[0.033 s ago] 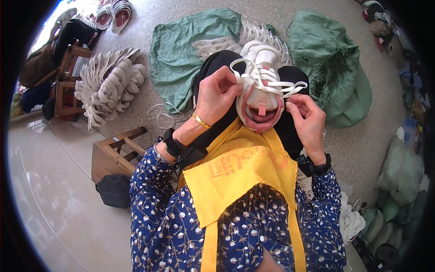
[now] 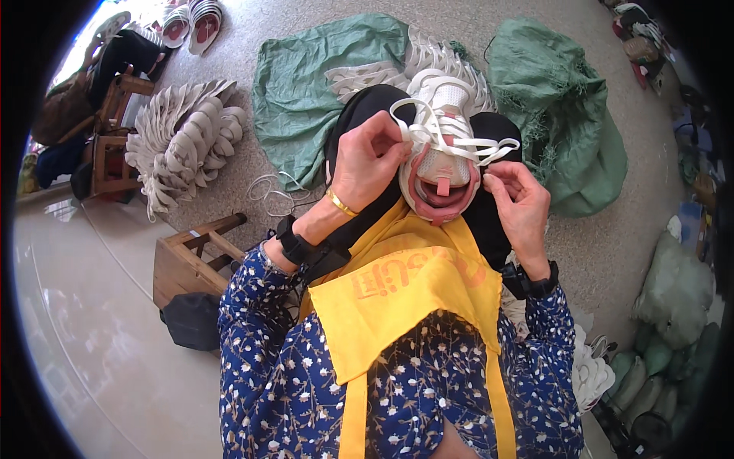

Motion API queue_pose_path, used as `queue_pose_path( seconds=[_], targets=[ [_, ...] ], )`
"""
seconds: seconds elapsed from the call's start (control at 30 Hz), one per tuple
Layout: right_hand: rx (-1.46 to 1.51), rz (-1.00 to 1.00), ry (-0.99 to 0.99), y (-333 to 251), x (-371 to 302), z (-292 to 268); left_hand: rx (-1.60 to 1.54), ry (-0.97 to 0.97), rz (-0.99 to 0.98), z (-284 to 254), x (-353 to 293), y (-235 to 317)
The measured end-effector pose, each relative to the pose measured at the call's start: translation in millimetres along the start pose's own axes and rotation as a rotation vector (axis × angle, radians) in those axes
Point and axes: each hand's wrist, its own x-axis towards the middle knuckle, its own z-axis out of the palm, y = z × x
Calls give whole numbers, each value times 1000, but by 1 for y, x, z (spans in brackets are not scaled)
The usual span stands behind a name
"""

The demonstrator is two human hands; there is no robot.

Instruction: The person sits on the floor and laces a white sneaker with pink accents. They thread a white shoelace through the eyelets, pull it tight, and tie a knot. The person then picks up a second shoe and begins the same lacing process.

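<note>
White shoe (image 2: 451, 170), pink collar (image 2: 437, 214)

It lies toward one o'clock, its white lace (image 2: 468, 143) in wide loops. At its nine o'clock, the left hand (image 2: 361, 162) pinches the lace; whether the right hand (image 2: 524, 200), at four, grips too, I cannot tell.

Place: by its look, a shoe workshop; whether it is part of a home cannot be told.
Lap: a white-and-pink shoe (image 2: 443, 162), toe pointing away, above a person's yellow apron (image 2: 405, 321).
Heaps: pale shoe parts (image 2: 183, 141) packed in close rows on the floor to the left, with similar pieces (image 2: 367, 78) ahead.
Sacking: a green sack (image 2: 558, 115) slumped to the right, and green cloth (image 2: 298, 92) spread ahead.
Seat: a low wooden stool (image 2: 187, 264).
Floor: speckled grey floor (image 2: 596, 252) meeting smooth pale floor (image 2: 99, 329).
Right side: a bulging pale bag (image 2: 673, 291) among crowded goods.
</note>
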Motion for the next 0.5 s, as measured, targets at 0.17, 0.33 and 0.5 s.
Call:
queue_pose_path(
  seconds=[0.17, 0.33, 0.5],
  targets=[
    [-234, -173, 10, -15, -5, -4, 249, -8, 92, 0, 2, 16],
    [-343, -377, 15, -33, -2, 9, 487, 27, 393, 12, 1, 31],
    [-441, -402, -63, -27, 3, 12, 427, 7, 345, 11, 4, 31]
  ],
)
